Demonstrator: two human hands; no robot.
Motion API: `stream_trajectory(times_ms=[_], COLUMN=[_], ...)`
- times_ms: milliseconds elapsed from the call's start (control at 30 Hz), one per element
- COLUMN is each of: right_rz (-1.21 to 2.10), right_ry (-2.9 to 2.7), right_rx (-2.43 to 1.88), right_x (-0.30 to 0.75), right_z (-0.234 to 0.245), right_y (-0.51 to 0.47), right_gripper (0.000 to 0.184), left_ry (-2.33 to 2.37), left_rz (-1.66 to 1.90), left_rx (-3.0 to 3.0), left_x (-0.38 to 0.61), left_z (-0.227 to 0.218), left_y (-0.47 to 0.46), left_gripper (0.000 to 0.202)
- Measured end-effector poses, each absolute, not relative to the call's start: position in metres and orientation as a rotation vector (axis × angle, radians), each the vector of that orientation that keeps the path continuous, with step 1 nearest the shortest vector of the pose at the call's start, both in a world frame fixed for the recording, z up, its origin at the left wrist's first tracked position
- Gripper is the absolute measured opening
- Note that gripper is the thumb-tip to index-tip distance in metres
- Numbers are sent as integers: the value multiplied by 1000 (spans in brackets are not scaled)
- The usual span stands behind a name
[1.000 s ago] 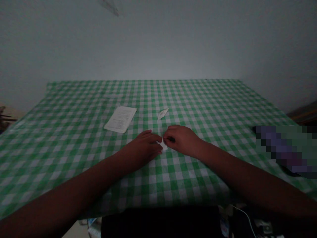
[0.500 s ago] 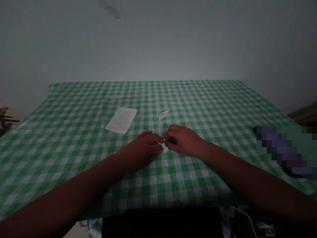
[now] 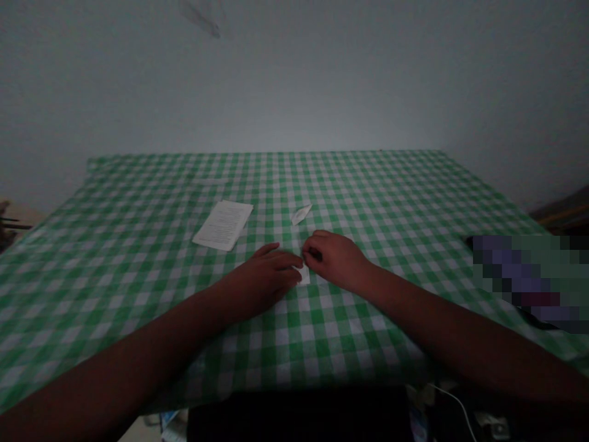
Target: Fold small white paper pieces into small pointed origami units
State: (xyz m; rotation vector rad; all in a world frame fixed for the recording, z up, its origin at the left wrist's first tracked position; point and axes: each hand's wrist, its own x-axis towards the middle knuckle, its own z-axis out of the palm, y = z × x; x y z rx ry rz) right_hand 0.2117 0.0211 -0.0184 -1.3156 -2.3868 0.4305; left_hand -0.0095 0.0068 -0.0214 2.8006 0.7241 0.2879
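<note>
Both my hands rest close together on a table covered with a green and white checked cloth [image 3: 138,258]. My left hand [image 3: 264,276] lies flat with its fingers stretched out over a small white piece of paper [image 3: 302,274]. My right hand [image 3: 334,258] is curled, its fingertips pinched on the same paper's edge. Most of the paper is hidden under the fingers. The light is dim.
A printed white sheet [image 3: 224,224] lies beyond my left hand. A small folded white paper [image 3: 301,213] lies just behind my right hand. A dark blurred object [image 3: 529,279] sits at the table's right edge. A grey wall stands behind the table.
Both hands have stayed on the small paper. My right hand's fingers have shifted slightly left, closer to my left fingertips.
</note>
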Motion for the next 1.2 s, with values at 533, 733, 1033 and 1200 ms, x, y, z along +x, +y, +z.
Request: stream_trajectory(times_ms=[533,733,1033,1200], right_rz=[413,450,485,564], right_ry=[-2372,-2446,-2546,-2587], right_rx=[-1221,-1146,-995,-927], right_x=[221,226,232,228], right_z=[-14,-11,-10,-9], right_y=[17,15,13,6], right_gripper=[9,8,9,10], left_ry=[762,663,622,612], left_rz=[232,348,452,422], left_rx=[2860,2796,2739,2772], left_x=[-9,-7,-12,-12], left_z=[-10,-13,-21,-21], left_y=[-1,3,12,13], left_gripper=[31,17,18,17])
